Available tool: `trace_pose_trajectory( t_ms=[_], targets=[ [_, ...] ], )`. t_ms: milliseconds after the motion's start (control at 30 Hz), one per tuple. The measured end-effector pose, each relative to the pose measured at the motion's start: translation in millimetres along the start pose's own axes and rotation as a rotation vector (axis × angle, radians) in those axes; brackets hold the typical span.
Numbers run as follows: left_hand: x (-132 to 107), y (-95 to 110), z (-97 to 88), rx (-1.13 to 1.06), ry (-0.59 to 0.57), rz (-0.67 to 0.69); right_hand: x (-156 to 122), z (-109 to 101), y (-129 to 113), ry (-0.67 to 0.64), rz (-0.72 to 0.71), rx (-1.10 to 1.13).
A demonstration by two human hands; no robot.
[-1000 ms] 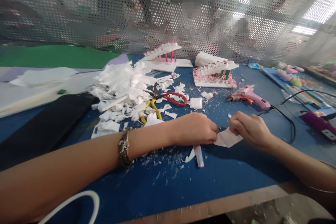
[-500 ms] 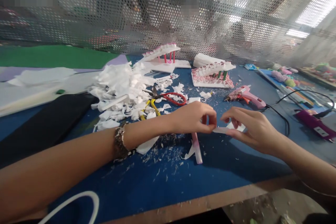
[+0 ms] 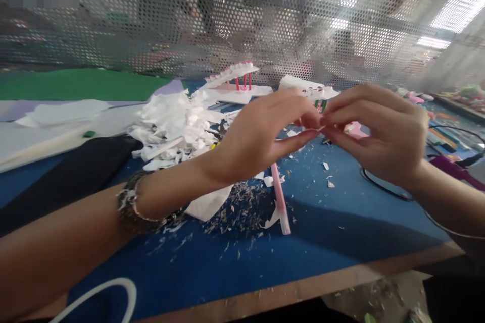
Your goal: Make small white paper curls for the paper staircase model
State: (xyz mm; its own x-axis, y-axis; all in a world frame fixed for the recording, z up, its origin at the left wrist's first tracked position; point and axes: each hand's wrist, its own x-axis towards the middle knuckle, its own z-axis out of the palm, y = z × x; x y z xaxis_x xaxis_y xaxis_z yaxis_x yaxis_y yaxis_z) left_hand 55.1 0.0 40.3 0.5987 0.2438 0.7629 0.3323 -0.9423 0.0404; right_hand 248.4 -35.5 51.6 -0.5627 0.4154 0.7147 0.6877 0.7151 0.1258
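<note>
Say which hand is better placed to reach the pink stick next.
Probably the left hand: the pink stick shows just below it in view. The right hand is farther across; both seem to pinch a small pale piece.

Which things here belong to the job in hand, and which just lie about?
In hand:
- left hand and right hand, pinching
- small pale thin piece between them

Apparently just lying about:
- slim pink-and-clear tube
- heap of crumpled white scraps
- flat green sheet

Left hand (image 3: 259, 133), right hand (image 3: 390, 133) aloft, fingertips (image 3: 312, 135) pinched close together.
</note>
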Motion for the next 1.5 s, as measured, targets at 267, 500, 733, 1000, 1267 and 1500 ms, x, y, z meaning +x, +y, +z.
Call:
trace_pose_trajectory(
  t_ms=[267, 500, 733, 1000, 1267, 1500],
  targets=[
    [-18, 9, 27.0, 0.341, -0.224, 0.290, -44, 21, 6, -0.108, -0.334, -0.129],
    [-46, 16, 63.8, -0.017, -0.551, 0.084, -82, 48, 12, -0.524, -0.193, 0.303],
    [-44, 22, 57.3, -0.212, -0.643, -0.198, -81, 42, 9, -0.638, 0.015, 0.493],
    [-47, 21, 57.7, -0.316, -0.670, -0.325, -81, 42, 4, -0.679, 0.243, 0.590],
    [-46, 18, 60.1, -0.337, -0.688, -0.433, -79, 43, 3, -0.644, 0.343, 0.622],
    [-41, 13, 62.3, -0.284, -0.726, -0.446, -77, 45, 2, -0.648, 0.377, 0.580]
  ],
)
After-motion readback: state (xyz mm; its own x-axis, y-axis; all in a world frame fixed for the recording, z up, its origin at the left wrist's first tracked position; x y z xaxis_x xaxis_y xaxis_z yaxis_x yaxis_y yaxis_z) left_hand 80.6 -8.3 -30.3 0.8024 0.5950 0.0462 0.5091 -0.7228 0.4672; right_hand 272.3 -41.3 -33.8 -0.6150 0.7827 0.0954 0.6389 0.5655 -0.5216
